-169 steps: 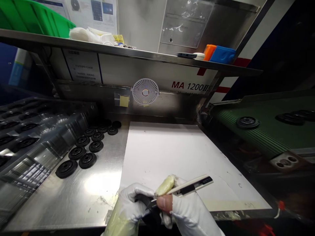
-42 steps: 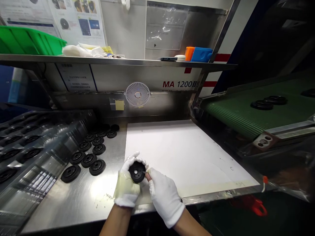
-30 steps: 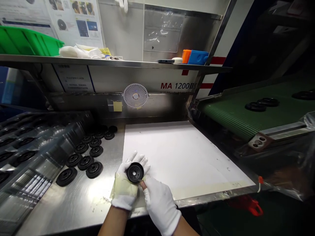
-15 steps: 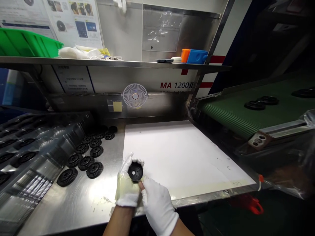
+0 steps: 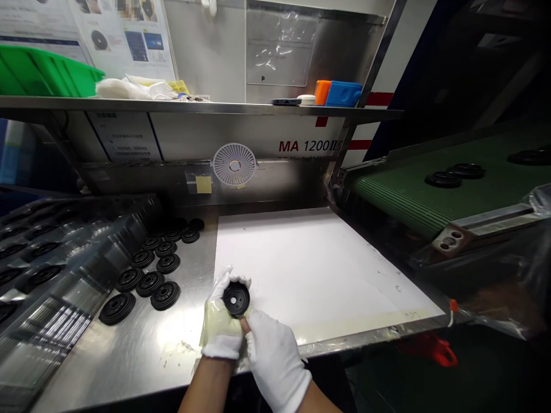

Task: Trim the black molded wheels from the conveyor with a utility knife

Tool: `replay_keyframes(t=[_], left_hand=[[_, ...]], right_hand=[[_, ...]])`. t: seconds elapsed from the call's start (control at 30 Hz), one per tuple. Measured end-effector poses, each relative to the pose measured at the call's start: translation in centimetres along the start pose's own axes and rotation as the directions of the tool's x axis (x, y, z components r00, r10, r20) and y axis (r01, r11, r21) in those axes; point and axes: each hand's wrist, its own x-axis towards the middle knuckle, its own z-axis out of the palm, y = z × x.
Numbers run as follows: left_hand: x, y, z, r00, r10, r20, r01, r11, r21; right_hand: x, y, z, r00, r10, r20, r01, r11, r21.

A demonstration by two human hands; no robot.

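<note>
My left hand, in a white glove with a yellowish palm, is closed around a black wheel-shaped part. The part is tilted so its hollow side faces me, and a pale hole shows in it. My right hand, also gloved in white, is closed at the lower rim of the part. One bare fingertip shows there. Whether a small tool sits in the right fingers is hidden. Several more black ribbed wheels lie on the metal bench to the left of my hands.
White paper covers the bench's right part. Stacked clear trays with black wheels stand at left. A green conveyor carries more wheels at right. Across the back runs a metal shelf, with a small fan below it.
The whole view has shifted slightly. My hands and the black wheel-shaped part keep nearly the same position against each other.
</note>
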Motion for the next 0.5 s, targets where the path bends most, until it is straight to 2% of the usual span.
replay_keyframes(t=[0.07, 0.13, 0.2, 0.33, 0.5], left_hand=[[-0.3, 0.3, -0.2, 0.999, -0.048, 0.015, 0.047, 0.998, 0.035], [-0.5, 0.6, -0.3, 0.989, -0.145, 0.042, 0.142, 0.988, 0.059], [-0.5, 0.6, -0.4, 0.983, -0.176, 0.055, 0.174, 0.984, 0.036], [-0.2, -0.2, -0.3, 0.996, -0.077, 0.035, 0.078, 0.996, -0.032], [-0.8, -0.2, -0.2, 1.000, 0.022, 0.022, -0.022, 1.000, -0.008]], right_hand=[[0.1, 0.2, -0.2, 1.000, 0.002, -0.001, -0.002, 1.000, -0.010], [0.2, 0.7, -0.4, 1.000, 0.007, -0.016, -0.007, 1.000, -0.019], [0.4, 1.1, -0.6, 0.999, 0.018, -0.034, -0.019, 0.999, -0.028], [0.2, 0.9, -0.1, 0.999, 0.025, -0.046, -0.027, 0.999, -0.026], [-0.2, 0.3, 0.6, 0.999, -0.002, -0.035, 0.001, 0.999, -0.043]])
